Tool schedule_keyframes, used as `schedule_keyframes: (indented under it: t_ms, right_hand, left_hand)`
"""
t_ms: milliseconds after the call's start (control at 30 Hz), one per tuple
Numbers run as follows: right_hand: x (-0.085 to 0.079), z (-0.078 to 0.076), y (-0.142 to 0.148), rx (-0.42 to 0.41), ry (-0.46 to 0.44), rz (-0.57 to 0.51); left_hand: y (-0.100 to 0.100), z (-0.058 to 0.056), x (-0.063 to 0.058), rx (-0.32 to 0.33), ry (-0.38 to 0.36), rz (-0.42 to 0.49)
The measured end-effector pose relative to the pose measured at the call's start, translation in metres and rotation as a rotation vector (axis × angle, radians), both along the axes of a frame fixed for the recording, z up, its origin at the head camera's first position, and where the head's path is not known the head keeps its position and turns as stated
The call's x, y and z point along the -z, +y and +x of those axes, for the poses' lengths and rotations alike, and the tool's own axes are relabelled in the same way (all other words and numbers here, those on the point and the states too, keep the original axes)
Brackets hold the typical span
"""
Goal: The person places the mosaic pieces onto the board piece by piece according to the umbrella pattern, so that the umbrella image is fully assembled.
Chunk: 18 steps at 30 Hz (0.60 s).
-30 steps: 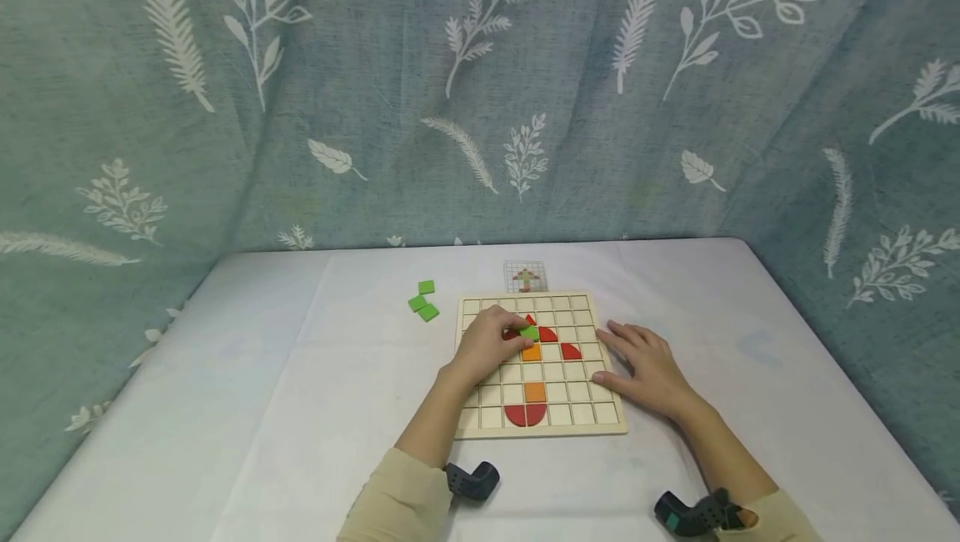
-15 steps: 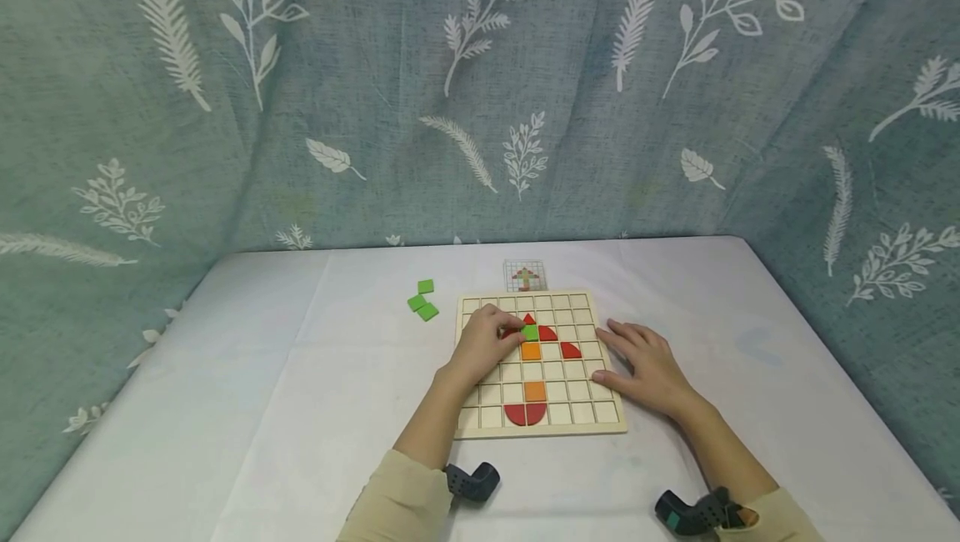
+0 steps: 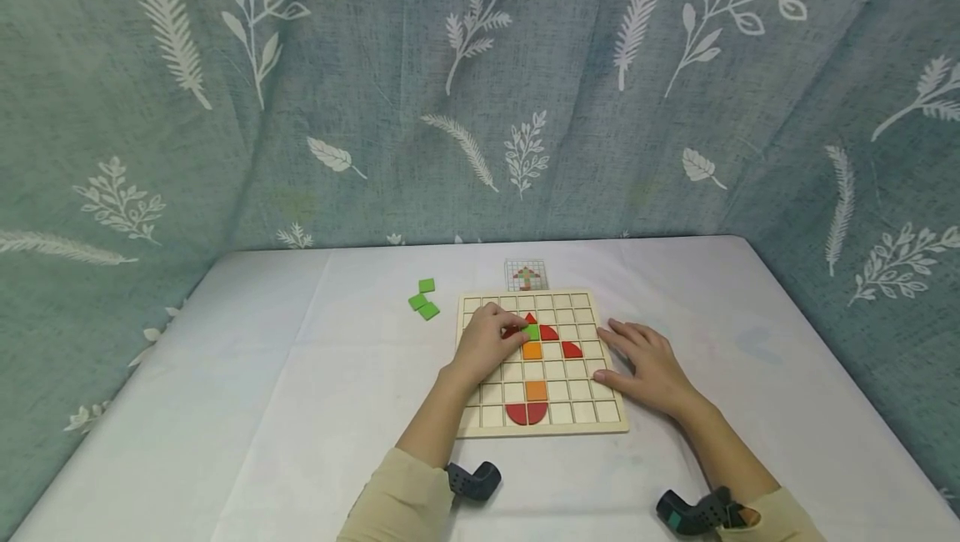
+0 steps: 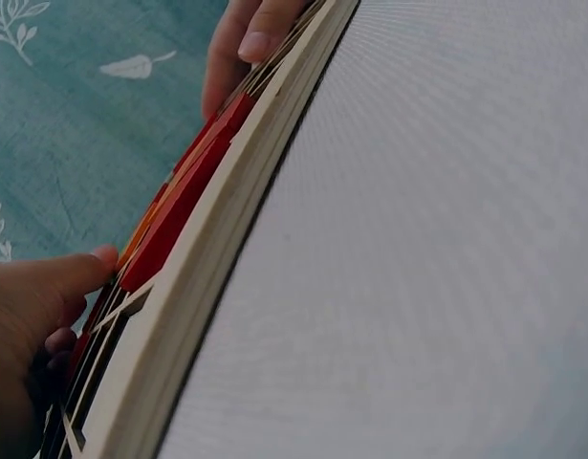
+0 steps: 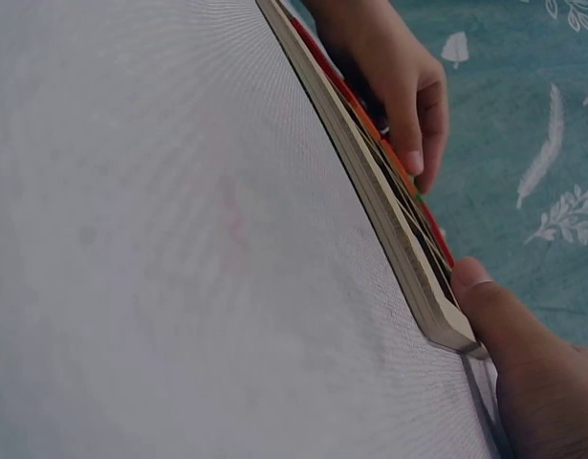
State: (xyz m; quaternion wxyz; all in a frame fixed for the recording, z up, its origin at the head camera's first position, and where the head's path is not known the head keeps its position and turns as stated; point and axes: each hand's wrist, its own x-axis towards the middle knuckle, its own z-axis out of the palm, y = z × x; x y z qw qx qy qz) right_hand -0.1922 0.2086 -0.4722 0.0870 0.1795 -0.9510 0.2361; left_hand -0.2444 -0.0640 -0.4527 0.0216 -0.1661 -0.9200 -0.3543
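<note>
In the head view a wooden grid board (image 3: 566,417) lies on the table. A green square tile (image 3: 532,333) sits in a cell below a red triangle (image 3: 529,318). My left hand (image 3: 487,346) has its thumb and index finger at that tile's left edge, pinching it; their contact is partly hidden. The hand covers part of the red piece left of the tile. An orange square (image 3: 532,351) is just below. My right hand (image 3: 645,365) rests with spread fingers on the board's right edge; in the right wrist view its thumb (image 5: 472,272) touches the rim.
Several loose pieces lie about: green tiles (image 3: 428,310) left of the board. A small pattern card (image 3: 527,276) lies behind it. Red quarter-circles (image 3: 572,350) and another orange square (image 3: 536,391) sit in the grid. A patterned curtain (image 3: 480,108) hangs behind the table.
The green tile, tilted in my left fingers a second ago, now lies flat in its cell. My left fingers drew back slightly, then came back to it. My right hand has stayed still.
</note>
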Motion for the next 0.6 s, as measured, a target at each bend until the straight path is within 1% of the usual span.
schedule_keyframes:
  t_ms: [67, 200, 300, 467, 600]
  right_hand:
    - [0.000, 0.000, 0.000, -0.001, 0.001, 0.001]
    - [0.000, 0.000, 0.000, -0.002, 0.004, 0.001]
    - [-0.001, 0.000, 0.000, -0.003, 0.000, -0.004]
    - [-0.001, 0.000, -0.002, -0.002, -0.012, -0.004]
    - [-0.003, 0.002, -0.002, 0.001, -0.006, -0.002]
  left_hand:
    - [-0.001, 0.001, -0.001, 0.002, -0.014, 0.027]
    - [-0.005, 0.000, -0.003, 0.017, -0.055, 0.127]
    - [-0.011, -0.001, -0.004, 0.009, -0.077, 0.177]
    - [-0.023, -0.001, -0.007, -0.048, -0.099, 0.211]
    - [-0.032, -0.003, -0.010, -0.085, -0.092, 0.225]
